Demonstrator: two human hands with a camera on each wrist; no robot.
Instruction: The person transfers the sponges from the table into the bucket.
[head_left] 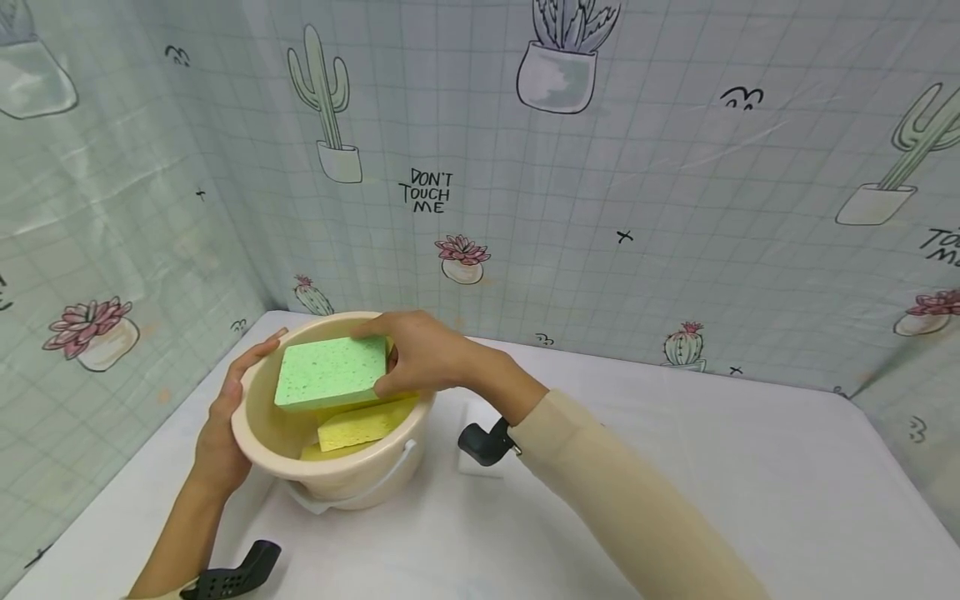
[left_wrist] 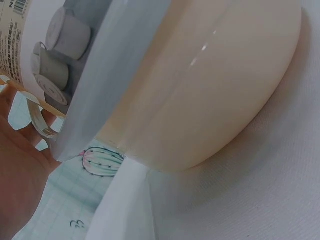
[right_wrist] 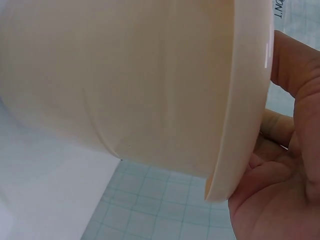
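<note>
A cream bucket (head_left: pixel 262 437) with a white handle (head_left: pixel 367 492) stands on the white table. My left hand (head_left: pixel 225 429) holds the bucket's left side at the rim, with its fingers curved along the outside. Over the mouth of the bucket, my right hand (head_left: pixel 427 354) pinches a light green sponge (head_left: pixel 330 371) by its right end, thumb below and fingers above. Beneath it, several yellow sponges (head_left: pixel 367 423) lie in the bucket, partly hidden. In the right wrist view the bucket wall (right_wrist: pixel 150 90) hides the sponges. A printed label (left_wrist: pixel 60 50) shows on the bucket in the left wrist view.
A flat white object (head_left: pixel 480 473) lies on the table (head_left: pixel 675 483) below my right wrist, partly covered by it. A curtain (head_left: pixel 525 208) printed with cacti borders the table at the back and sides. Each wrist wears a black camera mount.
</note>
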